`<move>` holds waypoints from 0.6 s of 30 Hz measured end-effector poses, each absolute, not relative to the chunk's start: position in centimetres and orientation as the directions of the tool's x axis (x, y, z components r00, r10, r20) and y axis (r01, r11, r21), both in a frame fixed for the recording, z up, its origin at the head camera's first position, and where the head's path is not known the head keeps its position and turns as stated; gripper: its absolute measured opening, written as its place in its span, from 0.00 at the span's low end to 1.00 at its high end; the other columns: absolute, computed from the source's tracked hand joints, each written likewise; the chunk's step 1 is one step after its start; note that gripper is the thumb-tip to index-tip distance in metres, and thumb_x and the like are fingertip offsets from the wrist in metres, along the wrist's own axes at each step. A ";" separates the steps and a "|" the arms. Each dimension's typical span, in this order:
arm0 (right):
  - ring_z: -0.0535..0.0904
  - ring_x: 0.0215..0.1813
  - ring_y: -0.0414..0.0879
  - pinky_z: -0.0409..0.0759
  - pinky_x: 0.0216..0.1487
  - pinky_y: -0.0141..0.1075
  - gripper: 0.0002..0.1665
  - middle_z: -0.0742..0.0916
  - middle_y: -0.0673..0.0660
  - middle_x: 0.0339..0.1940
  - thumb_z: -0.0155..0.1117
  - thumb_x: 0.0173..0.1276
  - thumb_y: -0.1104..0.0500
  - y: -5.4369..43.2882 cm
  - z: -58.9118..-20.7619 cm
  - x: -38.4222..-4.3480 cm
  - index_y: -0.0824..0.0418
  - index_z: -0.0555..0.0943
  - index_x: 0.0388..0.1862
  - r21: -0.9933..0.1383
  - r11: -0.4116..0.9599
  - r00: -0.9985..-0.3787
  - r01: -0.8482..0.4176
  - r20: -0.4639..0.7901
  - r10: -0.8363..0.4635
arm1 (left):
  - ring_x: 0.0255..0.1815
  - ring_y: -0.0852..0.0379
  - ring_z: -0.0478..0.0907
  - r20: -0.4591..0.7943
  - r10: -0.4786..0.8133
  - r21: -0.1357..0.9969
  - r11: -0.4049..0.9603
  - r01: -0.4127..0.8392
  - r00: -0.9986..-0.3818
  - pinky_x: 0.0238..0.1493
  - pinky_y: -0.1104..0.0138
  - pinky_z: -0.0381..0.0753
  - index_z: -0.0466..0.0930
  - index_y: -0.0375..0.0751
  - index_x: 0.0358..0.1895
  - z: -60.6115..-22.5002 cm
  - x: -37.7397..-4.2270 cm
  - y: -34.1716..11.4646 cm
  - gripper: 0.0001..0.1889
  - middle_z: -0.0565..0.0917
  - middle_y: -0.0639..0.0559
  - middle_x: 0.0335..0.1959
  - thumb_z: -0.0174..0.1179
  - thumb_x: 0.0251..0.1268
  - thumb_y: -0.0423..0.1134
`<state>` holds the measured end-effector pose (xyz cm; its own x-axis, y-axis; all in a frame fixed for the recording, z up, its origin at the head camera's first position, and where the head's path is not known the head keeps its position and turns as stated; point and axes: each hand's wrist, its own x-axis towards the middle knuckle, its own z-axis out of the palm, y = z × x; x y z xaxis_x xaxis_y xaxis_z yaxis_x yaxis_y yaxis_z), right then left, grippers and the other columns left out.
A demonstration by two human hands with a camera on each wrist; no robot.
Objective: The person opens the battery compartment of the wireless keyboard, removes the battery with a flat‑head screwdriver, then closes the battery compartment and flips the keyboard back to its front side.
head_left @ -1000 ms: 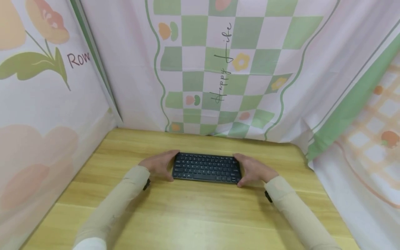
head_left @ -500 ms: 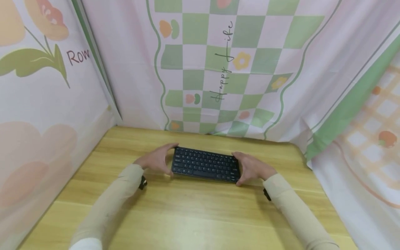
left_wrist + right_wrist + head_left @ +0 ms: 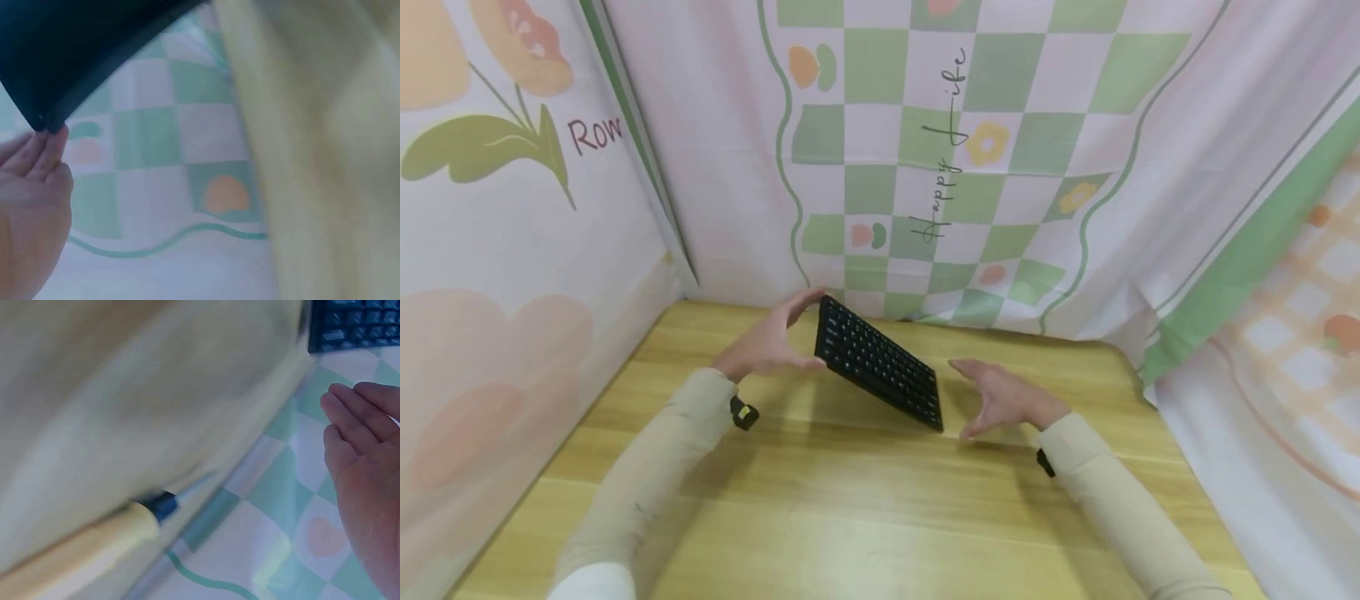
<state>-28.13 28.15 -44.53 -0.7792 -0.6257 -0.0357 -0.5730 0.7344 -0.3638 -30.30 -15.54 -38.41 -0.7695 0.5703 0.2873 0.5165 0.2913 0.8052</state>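
A black keyboard (image 3: 880,362) with light key markings slants down from left to right in the head view. Its left end is raised above the table, where my left hand (image 3: 767,337) grips it by the top and bottom edges. Whether its low right corner touches the wood, I cannot tell. My right hand (image 3: 1003,396) is apart from that end, thumb and fingers spread with nothing between them. From the left wrist, fingertips of the left hand (image 3: 34,212) touch the dark keyboard's (image 3: 81,56) corner. The right wrist view has the keyboard (image 3: 356,325) beyond the right hand's (image 3: 369,469) fingers.
The wooden table (image 3: 865,517) lies under both arms. A green-and-white checked curtain (image 3: 872,192) hangs at its back edge. Printed cloth walls, one on the left (image 3: 527,250) and one on the right (image 3: 1292,358), stand along the sides.
The keyboard's left end has risen with my left hand, so it went from nearly level to steeply tilted. My right hand has let go of the right end, which shifted left.
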 end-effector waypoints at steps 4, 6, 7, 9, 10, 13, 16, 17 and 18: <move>0.67 0.80 0.69 0.65 0.82 0.62 0.77 0.69 0.71 0.82 0.89 0.44 0.38 28.0 -42.6 -28.0 0.71 0.59 0.83 -0.367 0.743 -0.788 -0.560 -0.040 -0.614 | 0.89 0.43 0.51 0.316 0.526 0.808 0.287 0.515 -0.790 0.90 0.48 0.46 0.48 0.40 0.86 -35.8 -30.3 -14.6 0.66 0.55 0.42 0.87 0.84 0.47 0.48; 0.67 0.81 0.70 0.65 0.82 0.62 0.77 0.68 0.71 0.82 0.90 0.45 0.39 28.0 -41.6 -27.9 0.70 0.59 0.84 -0.379 0.744 -0.792 -0.550 -0.045 -0.608 | 0.88 0.44 0.51 0.327 0.509 0.798 0.302 0.521 -0.796 0.90 0.50 0.47 0.49 0.40 0.86 -34.6 -30.3 -13.9 0.65 0.56 0.42 0.87 0.84 0.47 0.50; 0.66 0.81 0.69 0.65 0.82 0.62 0.77 0.68 0.70 0.83 0.90 0.44 0.40 28.0 -41.1 -27.8 0.69 0.58 0.84 -0.388 0.746 -0.797 -0.541 -0.048 -0.603 | 0.88 0.44 0.52 0.331 0.503 0.792 0.311 0.525 -0.798 0.90 0.51 0.48 0.50 0.40 0.86 -34.1 -30.3 -13.5 0.65 0.57 0.42 0.87 0.84 0.47 0.50; 0.66 0.81 0.69 0.65 0.82 0.62 0.77 0.67 0.70 0.83 0.91 0.44 0.41 28.0 -40.0 -27.8 0.69 0.58 0.84 -0.404 0.742 -0.800 -0.535 -0.039 -0.598 | 0.88 0.45 0.52 0.335 0.491 0.779 0.336 0.530 -0.804 0.90 0.52 0.49 0.50 0.41 0.86 -33.2 -30.3 -12.7 0.65 0.58 0.43 0.87 0.83 0.47 0.51; 0.66 0.81 0.69 0.66 0.81 0.62 0.77 0.67 0.70 0.83 0.91 0.44 0.40 27.9 -39.5 -27.8 0.69 0.58 0.84 -0.401 0.739 -0.799 -0.542 -0.026 -0.601 | 0.88 0.46 0.53 0.336 0.484 0.775 0.345 0.530 -0.808 0.90 0.52 0.50 0.51 0.42 0.86 -32.7 -30.2 -12.3 0.64 0.58 0.44 0.87 0.83 0.47 0.50; 0.70 0.79 0.68 0.71 0.78 0.61 0.79 0.70 0.69 0.82 0.90 0.42 0.35 27.8 -38.0 -27.8 0.68 0.60 0.84 -0.371 0.730 -0.791 -0.574 0.021 -0.611 | 0.88 0.47 0.54 0.342 0.475 0.772 0.351 0.530 -0.811 0.89 0.52 0.53 0.52 0.44 0.86 -31.7 -30.1 -11.0 0.64 0.59 0.45 0.86 0.83 0.47 0.49; 0.78 0.72 0.67 0.75 0.76 0.60 0.79 0.71 0.69 0.81 0.88 0.41 0.31 27.6 -36.5 -27.9 0.67 0.61 0.84 -0.344 0.727 -0.784 -0.594 0.045 -0.619 | 0.88 0.47 0.54 0.332 0.480 0.780 0.345 0.523 -0.812 0.89 0.51 0.53 0.51 0.47 0.86 -31.2 -30.3 -9.9 0.63 0.59 0.45 0.86 0.84 0.48 0.49; 0.79 0.71 0.66 0.76 0.75 0.60 0.79 0.72 0.69 0.81 0.88 0.41 0.31 27.5 -36.0 -28.0 0.66 0.61 0.84 -0.336 0.730 -0.785 -0.595 0.050 -0.617 | 0.88 0.47 0.53 0.331 0.483 0.783 0.338 0.522 -0.810 0.89 0.51 0.53 0.51 0.47 0.87 -31.2 -30.4 -9.5 0.64 0.58 0.45 0.87 0.84 0.48 0.49; 0.78 0.72 0.67 0.75 0.75 0.61 0.78 0.71 0.69 0.81 0.88 0.42 0.32 27.4 -35.5 -28.0 0.66 0.61 0.84 -0.339 0.732 -0.788 -0.591 0.048 -0.614 | 0.88 0.47 0.53 0.327 0.486 0.786 0.335 0.519 -0.810 0.89 0.52 0.53 0.51 0.47 0.87 -31.2 -30.4 -9.3 0.64 0.58 0.45 0.87 0.84 0.48 0.49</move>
<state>-28.01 27.38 -35.49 -0.7875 -0.6144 0.0475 -0.5914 0.7318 -0.3386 -30.44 -9.30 -31.16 -0.8101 0.4865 0.3273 0.5190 0.3351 0.7864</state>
